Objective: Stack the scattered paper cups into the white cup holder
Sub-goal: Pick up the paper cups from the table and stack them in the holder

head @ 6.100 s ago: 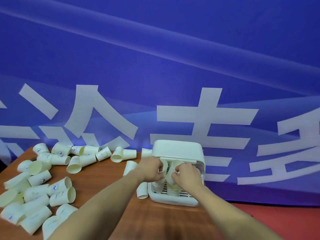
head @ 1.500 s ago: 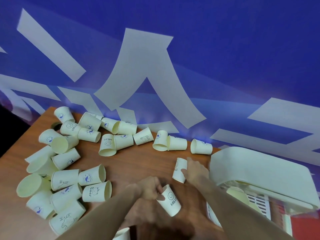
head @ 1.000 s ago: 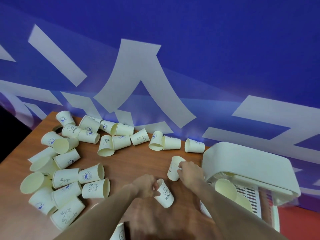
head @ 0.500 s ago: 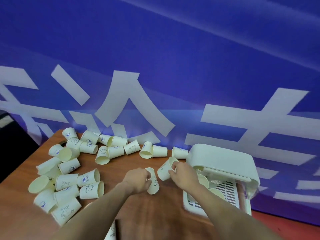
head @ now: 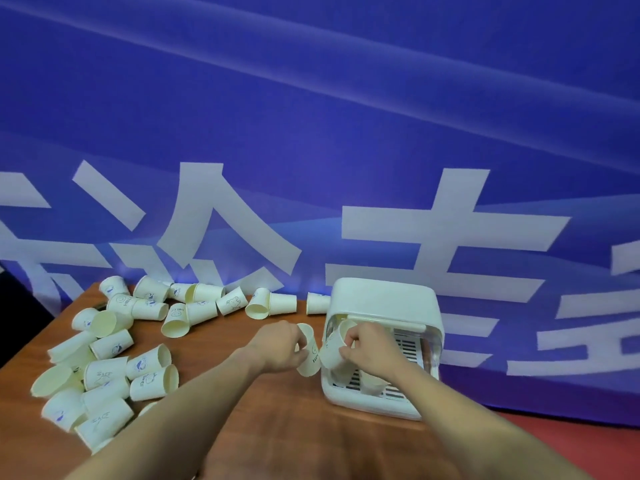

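The white cup holder (head: 384, 296) stands at the right end of the wooden table (head: 221, 344), its open front facing me. My right hand (head: 367, 346) grips a paper cup (head: 331, 351) at the holder's left opening, above cups standing inside (head: 372, 384). My left hand (head: 281, 346) holds a second paper cup (head: 310, 355) just left of the holder, with its print facing right. Several loose cups (head: 114, 372) lie scattered over the left half of the table.
A row of tipped cups (head: 273, 303) lies along the table's back edge against the blue banner (head: 311, 133). Bare wood shows in front of the holder. Red floor (head: 571, 441) appears beyond the table's right edge.
Both hands have carried their cups rightward from the table's middle to the holder's front. The view has swung right and centred on the holder.
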Motion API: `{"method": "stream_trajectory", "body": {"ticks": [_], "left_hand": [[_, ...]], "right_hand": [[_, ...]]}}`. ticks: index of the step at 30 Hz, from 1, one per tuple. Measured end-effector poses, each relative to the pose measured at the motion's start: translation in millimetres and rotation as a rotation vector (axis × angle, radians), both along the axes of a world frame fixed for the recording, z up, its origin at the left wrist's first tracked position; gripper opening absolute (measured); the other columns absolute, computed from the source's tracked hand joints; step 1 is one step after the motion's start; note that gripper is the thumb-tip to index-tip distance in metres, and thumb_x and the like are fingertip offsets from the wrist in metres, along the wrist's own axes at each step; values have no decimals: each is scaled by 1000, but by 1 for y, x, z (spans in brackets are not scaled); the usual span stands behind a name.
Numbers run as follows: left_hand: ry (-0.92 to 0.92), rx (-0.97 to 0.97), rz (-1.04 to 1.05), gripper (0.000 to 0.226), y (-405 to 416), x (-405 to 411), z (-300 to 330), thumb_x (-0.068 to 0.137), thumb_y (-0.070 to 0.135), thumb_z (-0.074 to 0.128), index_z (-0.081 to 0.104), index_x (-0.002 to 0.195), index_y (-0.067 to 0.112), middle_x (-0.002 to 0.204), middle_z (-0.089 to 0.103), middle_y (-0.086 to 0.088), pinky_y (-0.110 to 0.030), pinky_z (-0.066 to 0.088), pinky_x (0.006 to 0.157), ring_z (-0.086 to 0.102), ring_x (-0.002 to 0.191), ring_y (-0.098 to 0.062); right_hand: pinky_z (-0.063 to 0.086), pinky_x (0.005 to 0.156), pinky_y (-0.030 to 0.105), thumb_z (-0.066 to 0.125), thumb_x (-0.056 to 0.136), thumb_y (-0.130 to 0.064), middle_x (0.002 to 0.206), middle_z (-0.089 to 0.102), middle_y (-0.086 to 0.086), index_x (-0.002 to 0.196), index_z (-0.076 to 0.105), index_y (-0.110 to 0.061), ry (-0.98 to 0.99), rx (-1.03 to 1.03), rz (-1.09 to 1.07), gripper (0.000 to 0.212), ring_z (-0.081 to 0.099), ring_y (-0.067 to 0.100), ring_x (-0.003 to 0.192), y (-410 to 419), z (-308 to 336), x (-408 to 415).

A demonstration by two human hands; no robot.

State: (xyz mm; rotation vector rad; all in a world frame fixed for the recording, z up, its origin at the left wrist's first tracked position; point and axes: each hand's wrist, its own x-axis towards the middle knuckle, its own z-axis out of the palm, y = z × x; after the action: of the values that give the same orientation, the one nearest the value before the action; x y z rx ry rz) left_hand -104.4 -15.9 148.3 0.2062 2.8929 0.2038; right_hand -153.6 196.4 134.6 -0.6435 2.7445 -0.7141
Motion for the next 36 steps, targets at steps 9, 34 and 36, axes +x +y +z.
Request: {"method": "stream_trajectory", "body": {"ticks": [9,34,36], "left_hand": [[73,-25,-174,30,91,-13,12,89,40,48,69,81,19,70,64,-2,-29,36,58,58,71,-22],[-41,-398,-318,27,158,-46,-79,97,26,45,67,106,15,108,68,-8,-32,47,71,66,96,-29],[-54,-408,-313,27,156,-49,-89,98,27,44,66,109,16,111,67,-8,-34,49,75,66,99,-28]], "right_hand": [[45,59,28,65,72,-30,58,55,-6,66,63,-14,18,4,-168,17,54,13,62,88,5,3],[42,68,30,58,82,-39,87,67,0,86,64,-24,-109,167,-425,17,61,23,87,179,-62,50],[44,70,31,59,84,-41,87,67,0,89,66,-25,-108,155,-450,18,62,23,86,182,-67,56]]}}
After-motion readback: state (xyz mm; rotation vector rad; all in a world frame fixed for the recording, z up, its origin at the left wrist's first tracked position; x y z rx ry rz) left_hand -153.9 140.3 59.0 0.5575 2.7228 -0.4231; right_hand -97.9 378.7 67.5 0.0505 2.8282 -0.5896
